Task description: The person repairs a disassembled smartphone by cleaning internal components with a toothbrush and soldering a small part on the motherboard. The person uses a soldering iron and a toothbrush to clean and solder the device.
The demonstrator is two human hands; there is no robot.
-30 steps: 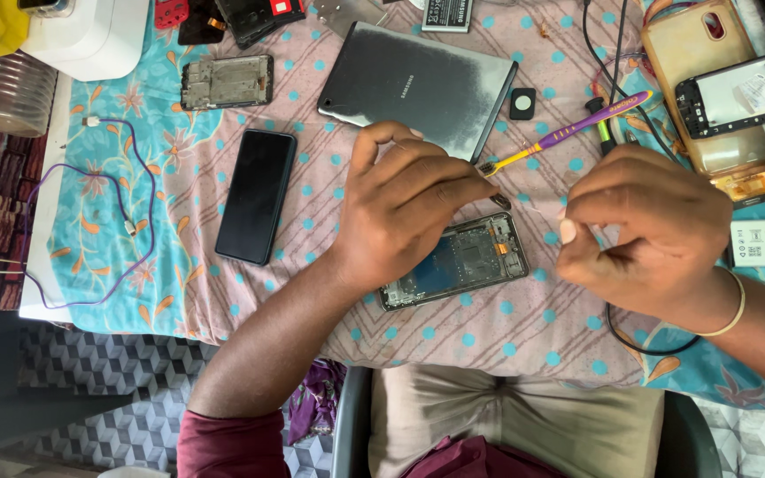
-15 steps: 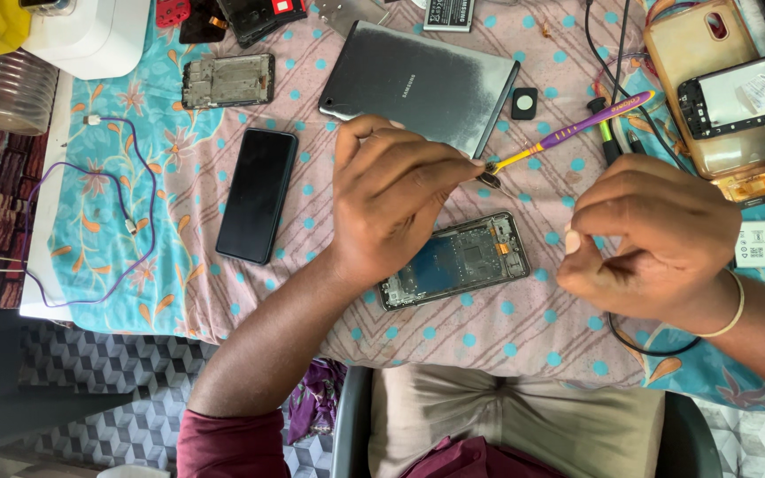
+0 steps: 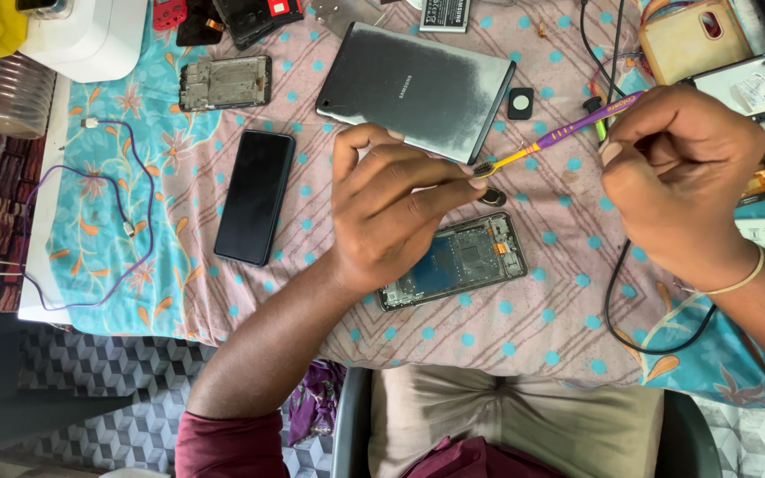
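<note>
Nearby: grey tablet (image 3: 418, 88) beyond left fingers (image 3: 418, 190), black phone (image 3: 255, 196) well left. Opened phone (image 3: 458, 261) under left hand (image 3: 382, 221), circuitry exposed. Right hand (image 3: 679, 173) clenched on purple-yellow brush (image 3: 560, 135), bristles touching left fingertips, which pinch something too small to identify.

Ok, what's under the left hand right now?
Under the left hand lies an opened phone on the dotted cloth. Its right part shows a circuit board and a blue panel. Its left end is covered by the palm, so what is there cannot be seen.

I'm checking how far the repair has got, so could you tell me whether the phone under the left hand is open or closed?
Open. The phone lies flat with its back cover off, showing circuit board and inner parts; the left hand rests on it.
</note>
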